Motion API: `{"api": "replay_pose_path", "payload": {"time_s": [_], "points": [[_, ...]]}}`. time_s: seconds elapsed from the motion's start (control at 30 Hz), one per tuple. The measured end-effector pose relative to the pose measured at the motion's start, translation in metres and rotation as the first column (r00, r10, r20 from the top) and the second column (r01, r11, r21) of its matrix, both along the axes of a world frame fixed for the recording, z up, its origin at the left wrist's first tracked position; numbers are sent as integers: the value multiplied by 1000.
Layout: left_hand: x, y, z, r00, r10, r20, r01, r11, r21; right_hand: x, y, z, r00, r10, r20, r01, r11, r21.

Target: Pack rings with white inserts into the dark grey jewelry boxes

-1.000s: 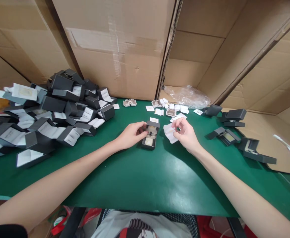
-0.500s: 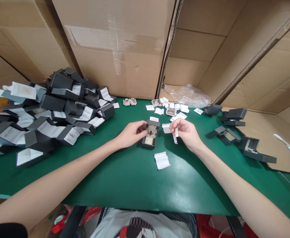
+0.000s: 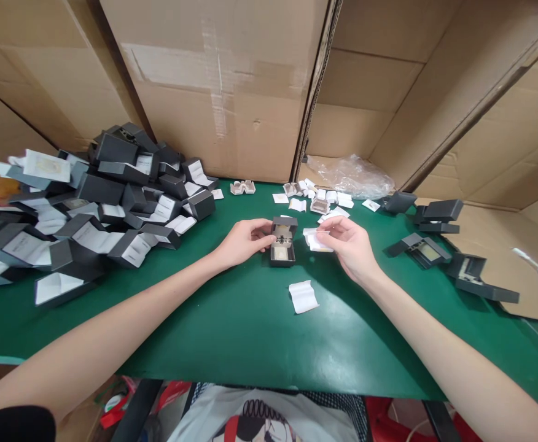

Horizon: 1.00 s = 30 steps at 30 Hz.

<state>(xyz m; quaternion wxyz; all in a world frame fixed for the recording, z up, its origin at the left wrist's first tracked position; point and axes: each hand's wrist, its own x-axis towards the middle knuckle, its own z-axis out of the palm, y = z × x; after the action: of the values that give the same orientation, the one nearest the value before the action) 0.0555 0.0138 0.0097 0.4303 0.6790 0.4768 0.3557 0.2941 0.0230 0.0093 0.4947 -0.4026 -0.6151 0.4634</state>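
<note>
A small dark grey box [image 3: 282,244] stands with its lid up in the middle of the green table [image 3: 232,319]. My left hand [image 3: 244,241] grips the box's left side with its fingers closed round it. My right hand [image 3: 350,247] is just right of the box and pinches a small white paper piece [image 3: 315,239] between thumb and fingers. A folded white card [image 3: 303,296] lies flat on the table in front of the box, touched by neither hand.
A big heap of dark grey boxes [image 3: 89,209] with white inserts fills the left. Small white inserts [image 3: 315,201] and a clear plastic bag [image 3: 349,175] lie at the back. Several opened boxes [image 3: 435,236] sit at the right. Cardboard cartons [image 3: 223,92] wall the rear.
A white card dropped from my right hand onto the table in front of the box. My right hand then took up another white piece near the box. The left hand stayed on the box.
</note>
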Motion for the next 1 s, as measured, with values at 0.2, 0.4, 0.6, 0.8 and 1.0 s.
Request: {"api": "replay_pose_path", "payload": {"time_s": [0.2, 0.4, 0.6, 0.8, 1.0], "points": [[3, -3, 3, 998, -17, -66, 20, 999, 48, -18, -16, 2, 997, -28, 70, 24, 998, 57], [5, -4, 4, 994, -31, -106, 39, 996, 77, -27, -28, 2, 987, 16, 161, -40, 989, 142], [6, -5, 4, 993, -36, -114, 45, 996, 80, -22, -22, -1, 950, -18, 312, -117, 906, 408], [6, -6, 6, 991, -52, -127, 63, 994, 85, -21, -21, -3, 918, -163, 362, -124, 748, 651], [8, -7, 7, 978, -89, -190, 109, 989, 97, -27, -14, -13, 977, -107, 183, -26, 795, 606]]}}
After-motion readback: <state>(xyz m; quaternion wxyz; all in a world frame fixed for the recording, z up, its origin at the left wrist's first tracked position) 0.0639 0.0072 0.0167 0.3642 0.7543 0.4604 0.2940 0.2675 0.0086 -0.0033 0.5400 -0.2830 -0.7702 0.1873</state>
